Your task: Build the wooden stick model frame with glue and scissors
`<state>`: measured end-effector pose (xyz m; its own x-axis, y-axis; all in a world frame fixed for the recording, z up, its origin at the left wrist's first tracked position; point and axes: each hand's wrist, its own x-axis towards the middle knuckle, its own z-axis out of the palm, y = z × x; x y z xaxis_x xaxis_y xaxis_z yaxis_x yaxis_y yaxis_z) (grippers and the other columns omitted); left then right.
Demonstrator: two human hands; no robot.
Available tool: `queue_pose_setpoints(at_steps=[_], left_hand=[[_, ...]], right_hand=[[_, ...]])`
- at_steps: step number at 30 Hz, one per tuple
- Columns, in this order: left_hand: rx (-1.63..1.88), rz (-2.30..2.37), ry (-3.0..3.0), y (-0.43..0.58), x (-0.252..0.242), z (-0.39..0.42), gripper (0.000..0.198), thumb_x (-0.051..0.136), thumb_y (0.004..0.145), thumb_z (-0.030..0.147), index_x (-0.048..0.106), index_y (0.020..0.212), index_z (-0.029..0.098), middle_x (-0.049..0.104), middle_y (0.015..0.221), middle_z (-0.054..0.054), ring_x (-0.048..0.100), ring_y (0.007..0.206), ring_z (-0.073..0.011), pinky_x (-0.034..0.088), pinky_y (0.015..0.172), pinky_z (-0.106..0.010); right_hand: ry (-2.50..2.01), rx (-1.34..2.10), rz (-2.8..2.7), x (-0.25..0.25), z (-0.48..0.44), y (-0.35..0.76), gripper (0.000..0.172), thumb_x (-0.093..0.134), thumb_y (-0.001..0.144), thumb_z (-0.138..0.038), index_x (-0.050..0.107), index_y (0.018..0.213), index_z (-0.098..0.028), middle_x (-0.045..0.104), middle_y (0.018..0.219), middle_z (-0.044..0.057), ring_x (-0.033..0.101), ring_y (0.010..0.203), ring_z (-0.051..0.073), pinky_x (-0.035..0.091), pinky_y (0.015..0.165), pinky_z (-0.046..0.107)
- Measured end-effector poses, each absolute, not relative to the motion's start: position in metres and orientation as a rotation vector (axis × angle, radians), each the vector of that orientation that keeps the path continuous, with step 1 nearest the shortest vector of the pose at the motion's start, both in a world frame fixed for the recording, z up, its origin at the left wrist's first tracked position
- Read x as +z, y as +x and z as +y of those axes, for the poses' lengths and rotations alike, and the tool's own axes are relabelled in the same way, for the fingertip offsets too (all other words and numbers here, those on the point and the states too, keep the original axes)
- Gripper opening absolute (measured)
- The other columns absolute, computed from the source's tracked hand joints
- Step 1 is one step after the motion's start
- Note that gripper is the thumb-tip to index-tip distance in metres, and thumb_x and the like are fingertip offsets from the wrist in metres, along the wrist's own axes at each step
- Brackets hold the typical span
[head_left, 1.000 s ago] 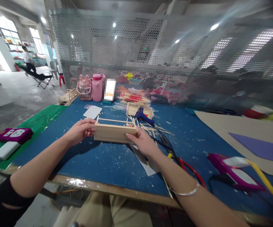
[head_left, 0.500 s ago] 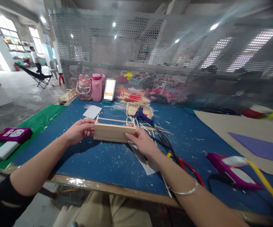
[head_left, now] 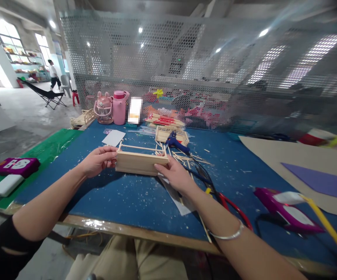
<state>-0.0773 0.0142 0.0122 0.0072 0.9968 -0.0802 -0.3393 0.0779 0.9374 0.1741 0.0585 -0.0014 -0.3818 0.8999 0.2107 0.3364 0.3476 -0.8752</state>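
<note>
A small wooden stick frame [head_left: 141,161], a box-like piece with a flat front panel and thin rails behind, is held just above the blue table [head_left: 121,198]. My left hand [head_left: 98,160] grips its left end with fingers closed round the corner. At the right end my right hand [head_left: 176,175] pinches it, thumb on the front panel. A blue glue gun [head_left: 176,143] lies just behind the frame among loose wooden sticks [head_left: 186,157].
Two pink bottles [head_left: 113,107] and more stick models [head_left: 168,128] stand at the table's back by a perforated metal screen. Red and black cables [head_left: 229,206] run right of my arm. A purple device [head_left: 288,212], brown and purple sheets lie right; a purple power strip [head_left: 16,166] left. A person walks far left.
My hands and the wooden frame have barely moved. The person in the far left background has walked to the right.
</note>
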Motion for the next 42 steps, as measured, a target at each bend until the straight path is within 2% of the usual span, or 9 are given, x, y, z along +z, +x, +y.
queue_pose_setpoints(at_steps=[6,10,13,16,20,28,34,37,42], left_hand=[[1.282,0.932,0.919,-0.080,0.011,0.017,0.027,0.070,0.056,0.023,0.061,0.080,0.012,0.054,0.059,0.001,0.050,0.051,-0.0077,0.044,0.048,-0.020],[1.457,1.124,1.069,-0.079,0.013,0.013,0.023,0.058,0.064,0.029,0.056,0.084,0.018,0.057,0.079,-0.002,0.049,0.055,-0.0104,0.037,0.045,-0.021],[1.791,1.510,1.531,-0.065,0.024,0.006,0.020,0.055,0.072,0.026,0.059,0.090,0.020,0.059,0.094,-0.005,0.054,0.081,-0.0172,0.043,0.069,-0.027],[1.525,1.499,2.236,-0.040,0.041,0.004,0.025,0.053,0.076,0.024,0.063,0.098,0.023,0.058,0.109,-0.008,0.046,0.107,-0.0251,0.032,0.094,-0.036],[1.150,1.418,2.442,-0.011,0.053,0.016,0.020,0.050,0.078,0.022,0.066,0.091,0.022,0.063,0.092,-0.009,0.052,0.089,-0.0253,0.034,0.083,-0.035],[1.021,1.286,2.054,-0.007,0.062,0.026,0.005,0.065,0.067,0.019,0.066,0.065,0.024,0.057,0.056,-0.001,0.044,0.056,-0.0175,0.025,0.055,-0.023],[1.332,1.392,1.881,-0.020,0.062,0.031,0.007,0.060,0.074,0.025,0.065,0.073,0.020,0.058,0.063,0.000,0.045,0.060,-0.0157,0.028,0.056,-0.022],[1.566,1.318,1.537,-0.027,0.043,0.039,0.015,0.055,0.078,0.033,0.061,0.077,0.020,0.057,0.068,0.000,0.048,0.065,-0.0147,0.034,0.059,-0.022],[1.513,0.985,1.139,-0.024,0.008,0.043,0.024,0.056,0.076,0.042,0.056,0.085,0.020,0.059,0.076,0.000,0.054,0.071,-0.0140,0.043,0.065,-0.024]], right_hand=[[-0.999,1.097,-1.818,0.003,0.057,0.172,0.029,0.057,0.074,-0.038,0.054,0.096,-0.021,0.066,0.095,0.004,0.060,0.088,0.018,0.045,0.083,0.032],[-0.863,1.172,-1.679,0.009,0.053,0.171,0.035,0.059,0.071,-0.046,0.054,0.094,-0.020,0.066,0.091,0.004,0.061,0.084,0.016,0.047,0.079,0.031],[-0.857,1.193,-1.623,0.012,0.048,0.169,0.034,0.063,0.068,-0.045,0.054,0.087,-0.019,0.066,0.082,0.002,0.060,0.075,0.015,0.047,0.072,0.030],[-0.807,1.270,-1.564,0.012,0.044,0.165,0.036,0.065,0.066,-0.043,0.054,0.090,-0.018,0.066,0.085,0.003,0.060,0.074,0.015,0.047,0.073,0.030],[-0.761,1.236,-1.602,0.012,0.042,0.166,0.035,0.066,0.067,-0.038,0.055,0.094,-0.018,0.065,0.088,0.002,0.060,0.078,0.015,0.046,0.075,0.028],[-0.798,1.040,-1.767,0.012,0.041,0.170,0.030,0.058,0.074,-0.039,0.058,0.095,-0.018,0.063,0.081,0.001,0.056,0.071,0.014,0.045,0.066,0.026],[-0.851,0.709,-1.687,0.040,0.049,0.193,0.042,0.058,0.074,-0.045,0.057,0.107,-0.018,0.063,0.100,0.008,0.058,0.087,0.018,0.045,0.076,0.029],[-1.010,0.538,-1.556,0.058,0.050,0.219,0.037,0.044,0.081,-0.051,0.059,0.092,-0.018,0.064,0.082,0.005,0.058,0.073,0.016,0.044,0.064,0.027],[-1.718,0.205,-2.213,0.058,0.030,0.255,0.027,0.050,0.078,-0.038,0.051,0.057,-0.020,0.056,0.056,0.001,0.047,0.051,0.013,0.029,0.049,0.026]])
